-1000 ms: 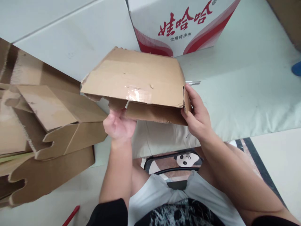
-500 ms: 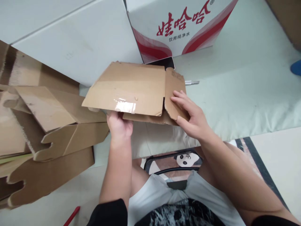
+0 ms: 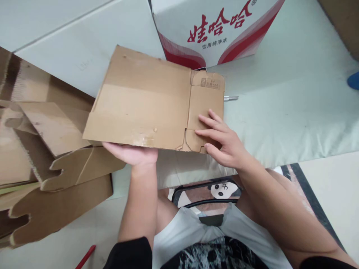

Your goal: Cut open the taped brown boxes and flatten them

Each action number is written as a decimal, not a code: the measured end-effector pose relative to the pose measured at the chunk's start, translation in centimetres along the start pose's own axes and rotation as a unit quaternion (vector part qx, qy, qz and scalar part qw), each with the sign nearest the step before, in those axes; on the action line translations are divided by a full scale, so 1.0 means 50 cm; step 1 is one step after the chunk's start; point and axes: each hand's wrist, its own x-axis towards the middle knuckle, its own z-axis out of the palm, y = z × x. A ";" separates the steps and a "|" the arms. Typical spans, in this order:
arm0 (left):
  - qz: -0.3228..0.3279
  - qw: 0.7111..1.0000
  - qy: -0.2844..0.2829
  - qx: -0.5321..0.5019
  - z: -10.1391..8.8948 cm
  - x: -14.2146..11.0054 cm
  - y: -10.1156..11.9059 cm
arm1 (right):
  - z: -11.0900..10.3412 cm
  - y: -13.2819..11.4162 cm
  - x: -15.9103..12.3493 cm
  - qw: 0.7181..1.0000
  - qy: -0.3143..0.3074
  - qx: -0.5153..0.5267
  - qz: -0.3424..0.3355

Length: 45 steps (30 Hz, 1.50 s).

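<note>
A flattened brown cardboard box [image 3: 146, 101] lies tilted in front of me over the pale green mat [image 3: 280, 112]. My left hand [image 3: 131, 154] is under its near edge, palm up, with the fingers hidden beneath the board. My right hand [image 3: 221, 140] rests flat on the box's right flap, fingers stretched out and pressing it down. The box's top face shows a fold line and a small printed stamp near its far right corner.
A white and red printed carton [image 3: 213, 30] stands behind the box. A heap of torn cardboard pieces [image 3: 47, 157] lies at the left. A thin metal tool [image 3: 231, 98] pokes out by the box's right edge. A red stick [image 3: 85, 257] lies on the floor.
The box has gone from a half-open shape to flat. My right hand moved from gripping the right end to lying on top of the flap. The left hand slid under the near edge.
</note>
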 end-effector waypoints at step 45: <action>-0.099 0.982 0.150 -0.050 -0.023 0.010 -0.023 | 0.012 -0.004 0.010 0.943 0.179 0.137 0.244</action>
